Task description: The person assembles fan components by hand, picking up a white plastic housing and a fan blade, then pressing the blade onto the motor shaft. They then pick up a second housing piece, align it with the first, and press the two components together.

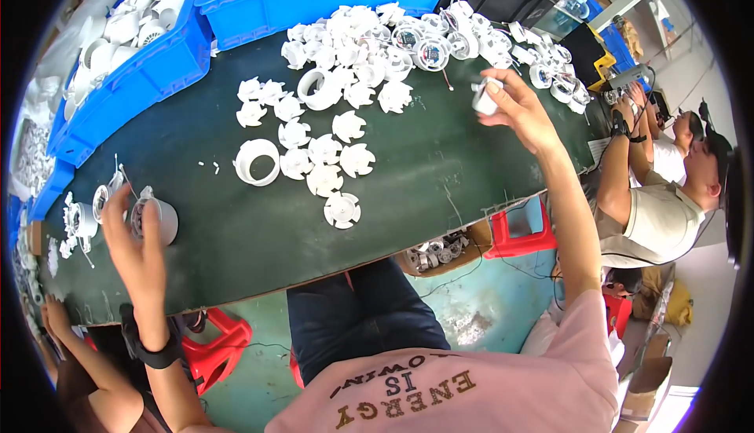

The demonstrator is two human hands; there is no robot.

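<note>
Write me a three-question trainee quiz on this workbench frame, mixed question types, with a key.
1. True or false: the right hand holds a small white plastic part above the dark green table.
2. What does the left hand touch? A) a blue bin B) a grey cylindrical housing C) a red stool
3. Fill in: the loose white fan-shaped pieces lie near the table's ____, between the two hands.

Key: 1 true; 2 B; 3 middle.
</note>
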